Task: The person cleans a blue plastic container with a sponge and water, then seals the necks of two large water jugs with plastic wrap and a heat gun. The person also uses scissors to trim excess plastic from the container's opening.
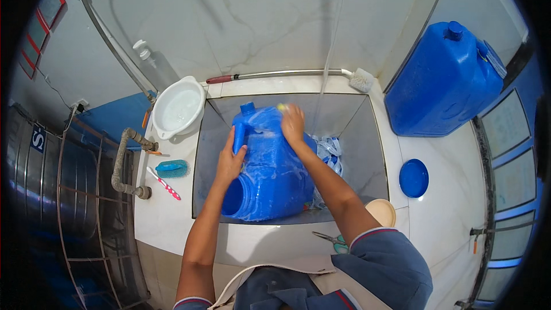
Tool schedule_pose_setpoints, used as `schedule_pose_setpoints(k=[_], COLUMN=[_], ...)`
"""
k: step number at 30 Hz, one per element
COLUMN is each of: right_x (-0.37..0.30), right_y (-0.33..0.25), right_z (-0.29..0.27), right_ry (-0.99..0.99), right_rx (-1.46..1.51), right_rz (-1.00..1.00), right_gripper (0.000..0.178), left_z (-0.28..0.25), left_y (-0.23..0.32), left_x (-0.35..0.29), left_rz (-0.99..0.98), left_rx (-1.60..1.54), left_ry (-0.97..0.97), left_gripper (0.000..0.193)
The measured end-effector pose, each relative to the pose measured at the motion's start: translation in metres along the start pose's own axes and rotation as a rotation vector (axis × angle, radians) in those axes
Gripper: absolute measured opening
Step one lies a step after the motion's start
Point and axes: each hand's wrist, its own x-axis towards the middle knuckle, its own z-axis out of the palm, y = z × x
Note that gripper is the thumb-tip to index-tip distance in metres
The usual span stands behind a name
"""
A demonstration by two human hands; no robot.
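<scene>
On the left of the white surface (172,218), a toothbrush (165,184) and a teal scrub brush (172,168) lie near a white basin (178,106). In the grey sink (367,149) at the middle, a soapy blue jug (270,172) lies on its side, the left hand (231,161) closed around its handle while the right hand (293,125) presses a small yellow-green scrubber (282,107) against its far end. To the right, a blue lid (414,178) rests on the surface, and a large blue jerrycan (445,83) stands farther back.
</scene>
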Motion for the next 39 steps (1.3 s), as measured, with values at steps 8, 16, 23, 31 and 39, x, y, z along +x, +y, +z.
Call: schedule_pose_setpoints(k=[8,16,23,31,39], right_x=[-0.072,-0.151,-0.071,-0.183,-0.001], right_y=[-0.09,0.033,-0.066,0.038,-0.091], right_z=[0.001,0.037,0.031,0.01,-0.025], right_ry=[-0.001,-0.345,0.076,-0.379,-0.108], right_rx=[-0.051,-0.358,-0.074,-0.209,-0.019], right_rz=[-0.21,0.56,-0.206,1.091,-0.201], right_gripper=[0.037,0.046,0.035,0.056,0.032], left_z=[-0.024,-0.039,-0.033,-0.044,-0.012], left_y=[-0.046,-0.08,-0.071,-0.087,-0.025], left_x=[0.001,0.017,0.017,0.019,0.007], left_rz=[-0.143,-0.174,-0.197,-0.258,-0.081], left_rx=[-0.168,-0.181,-0.181,-0.144,-0.082], left_ry=[0.049,0.131,0.134,0.14,-0.005], left_gripper=[0.065,0.062,0.06,0.056,0.05])
